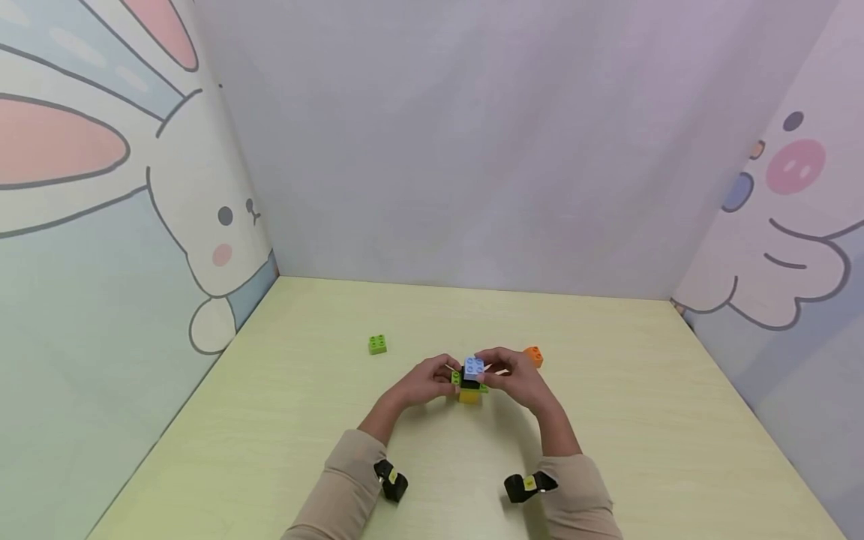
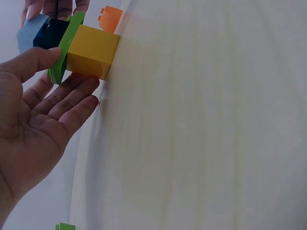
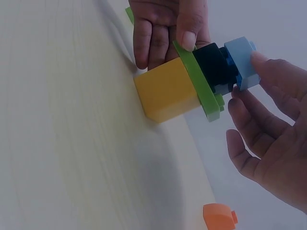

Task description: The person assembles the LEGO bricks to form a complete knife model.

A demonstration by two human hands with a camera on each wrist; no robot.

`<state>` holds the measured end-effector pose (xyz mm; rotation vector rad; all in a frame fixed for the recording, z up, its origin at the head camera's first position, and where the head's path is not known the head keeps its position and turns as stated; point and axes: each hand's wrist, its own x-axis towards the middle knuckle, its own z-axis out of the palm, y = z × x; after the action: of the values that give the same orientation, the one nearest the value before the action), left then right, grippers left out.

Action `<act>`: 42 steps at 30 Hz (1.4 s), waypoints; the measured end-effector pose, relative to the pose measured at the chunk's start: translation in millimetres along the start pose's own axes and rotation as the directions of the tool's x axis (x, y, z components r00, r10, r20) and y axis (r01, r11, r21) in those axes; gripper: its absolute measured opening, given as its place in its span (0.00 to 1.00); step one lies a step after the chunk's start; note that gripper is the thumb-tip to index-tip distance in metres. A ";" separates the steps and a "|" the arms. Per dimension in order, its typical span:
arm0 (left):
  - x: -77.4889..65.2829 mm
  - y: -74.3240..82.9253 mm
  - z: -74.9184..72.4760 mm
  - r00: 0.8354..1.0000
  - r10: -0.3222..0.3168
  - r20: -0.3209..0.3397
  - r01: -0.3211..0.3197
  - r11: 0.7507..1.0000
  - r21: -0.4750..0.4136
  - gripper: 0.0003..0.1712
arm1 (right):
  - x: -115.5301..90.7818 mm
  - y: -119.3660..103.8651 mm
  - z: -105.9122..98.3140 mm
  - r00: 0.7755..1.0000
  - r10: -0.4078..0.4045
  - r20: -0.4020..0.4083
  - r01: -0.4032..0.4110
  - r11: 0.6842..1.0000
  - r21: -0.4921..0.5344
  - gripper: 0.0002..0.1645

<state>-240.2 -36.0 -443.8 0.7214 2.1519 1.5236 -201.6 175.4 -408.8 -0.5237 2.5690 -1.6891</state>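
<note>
A small stack of toy building bricks stands on the table between both hands. At its bottom is a yellow brick (image 1: 469,397), then a flat green plate (image 3: 197,79), then a dark, nearly black brick (image 3: 211,64). A light blue brick (image 1: 474,367) sits at the top, slightly askew, with dark studs showing below it in the right wrist view. My left hand (image 1: 425,381) holds the green plate by its end, thumb on the upper face. With thumb and fingertips, my right hand (image 1: 516,377) pinches the light blue brick; its other fingers are loosely bent.
A loose green brick (image 1: 377,345) lies beyond the left hand. An orange brick (image 1: 535,356) lies just past the right hand, partly covered by it. The pale table (image 1: 607,390) meets a grey curtain (image 1: 472,150) at the back and cartoon-printed panels at both sides.
</note>
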 end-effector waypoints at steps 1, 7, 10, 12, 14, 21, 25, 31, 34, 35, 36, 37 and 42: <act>-0.1 -0.2 0.1 1.000 -0.002 0.002 0.002 1.000 -0.002 0.14 | 0.1 0.1 0.2 1.000 0.000 0.001 0.000 1.000 -0.001 0.18; -0.1 -1.1 -0.3 1.000 -0.001 0.008 0.001 1.000 -0.024 0.15 | 1.0 0.1 1.1 1.000 -0.003 0.016 0.004 1.000 -0.007 0.17; 0.5 -1.1 -1.1 1.000 0.008 0.008 -0.007 0.999 -0.034 0.15 | 4.1 9.1 1.6 1.000 -0.005 0.016 0.005 1.000 -0.004 0.18; 0.9 -1.7 -1.5 1.000 0.010 0.010 -0.010 0.999 -0.036 0.15 | 6.5 17.8 2.1 1.000 -0.010 0.015 0.011 1.000 -0.011 0.17; 1.2 -1.6 -1.6 1.000 0.009 0.012 -0.009 0.999 -0.035 0.15 | 8.9 27.1 2.5 1.000 -0.017 0.012 0.017 1.000 -0.019 0.17; 1.0 -2.0 -1.5 1.000 -0.001 0.018 0.002 1.000 -0.029 0.15 | 10.7 31.5 1.9 1.000 -0.013 0.028 0.014 0.999 -0.047 0.17; 2.3 -2.6 -1.8 1.000 0.010 0.018 -0.010 1.000 -0.026 0.15 | 12.4 26.8 1.9 0.999 -0.005 0.038 0.008 0.997 -0.073 0.16; 3.7 -3.8 -2.9 0.999 0.026 0.025 -0.025 0.999 -0.026 0.15 | 15.4 23.0 3.5 0.999 0.000 0.043 0.005 0.993 -0.121 0.15; 3.4 -3.4 -3.2 0.999 0.028 0.028 -0.027 0.999 -0.032 0.15 | 17.0 26.2 3.6 0.999 0.000 0.043 0.007 0.987 -0.158 0.15; 3.2 -3.3 -3.3 0.999 0.028 0.027 -0.027 0.999 -0.032 0.15 | 17.4 26.8 3.6 0.999 -0.001 0.045 0.009 0.986 -0.168 0.15; 3.1 -3.0 -3.4 0.999 0.026 0.027 -0.026 0.999 -0.034 0.15 | 17.8 27.4 3.5 0.999 -0.002 0.047 0.010 0.985 -0.174 0.15; 2.8 -2.8 -3.3 0.999 0.024 0.026 -0.023 0.999 -0.032 0.15 | 18.1 27.9 3.3 0.999 -0.002 0.048 0.011 0.984 -0.179 0.15; 1.7 -1.0 -3.7 0.999 0.017 0.029 -0.016 0.999 -0.028 0.15 | 18.1 29.6 1.4 0.998 0.007 0.055 0.002 0.987 -0.160 0.14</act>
<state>-244.0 -37.9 -443.6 0.7493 2.1047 1.5390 -226.2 179.6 -432.9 -0.5640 2.6786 -1.4527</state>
